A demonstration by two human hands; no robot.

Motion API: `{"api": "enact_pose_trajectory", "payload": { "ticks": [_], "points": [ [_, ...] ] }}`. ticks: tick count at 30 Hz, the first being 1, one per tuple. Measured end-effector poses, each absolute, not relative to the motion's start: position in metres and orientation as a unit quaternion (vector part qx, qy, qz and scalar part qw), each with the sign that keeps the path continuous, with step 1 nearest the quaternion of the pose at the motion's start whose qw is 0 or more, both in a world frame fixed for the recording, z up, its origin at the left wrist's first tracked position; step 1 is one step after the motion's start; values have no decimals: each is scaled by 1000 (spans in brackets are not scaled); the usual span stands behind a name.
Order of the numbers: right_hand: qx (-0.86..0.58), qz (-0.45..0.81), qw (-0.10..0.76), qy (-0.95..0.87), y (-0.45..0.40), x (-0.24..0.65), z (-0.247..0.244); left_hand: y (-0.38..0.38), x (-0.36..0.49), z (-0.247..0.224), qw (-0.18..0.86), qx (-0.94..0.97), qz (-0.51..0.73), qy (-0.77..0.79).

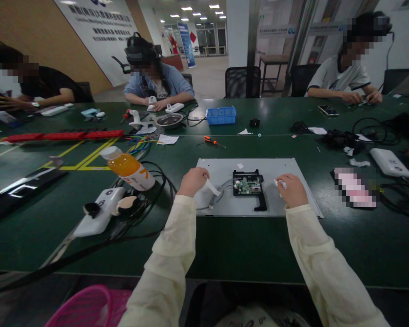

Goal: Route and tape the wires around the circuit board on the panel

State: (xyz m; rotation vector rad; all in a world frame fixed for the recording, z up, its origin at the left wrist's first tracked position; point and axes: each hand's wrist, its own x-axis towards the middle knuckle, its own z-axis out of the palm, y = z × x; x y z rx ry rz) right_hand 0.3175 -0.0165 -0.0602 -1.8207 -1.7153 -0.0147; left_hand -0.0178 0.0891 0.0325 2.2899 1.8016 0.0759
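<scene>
A flat grey metal panel [221,165] lies on the green table in front of me. Near its middle sits a green circuit board [248,186] in a black plastic frame [261,200], with grey cables [221,188] running off to the left. Over the panel's left part, my left hand [192,180] is closed on a strip of white tape [213,187], which hangs down to the right. My right hand [292,190], above the right part, pinches a small crumpled white piece [280,183]. A small white scrap [240,165] lies on the panel's far side.
To the left stand an orange juice bottle [129,168] and a white power bank [100,213] among black cables. An orange screwdriver [211,141] and a blue basket [221,115] lie beyond the panel. At right is a phone [354,187]. Several people sit around the table.
</scene>
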Motion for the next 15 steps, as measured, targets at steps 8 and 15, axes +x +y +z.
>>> {"api": "enact_pose_trajectory", "payload": {
  "ticks": [8,15],
  "points": [
    [-702,4,297,-647,-16,321,-60,100,-18,29,97,765,-8,637],
    [-707,10,301,-640,-14,330,-66,78,-1,10,15,786,93,612]
  ]
}}
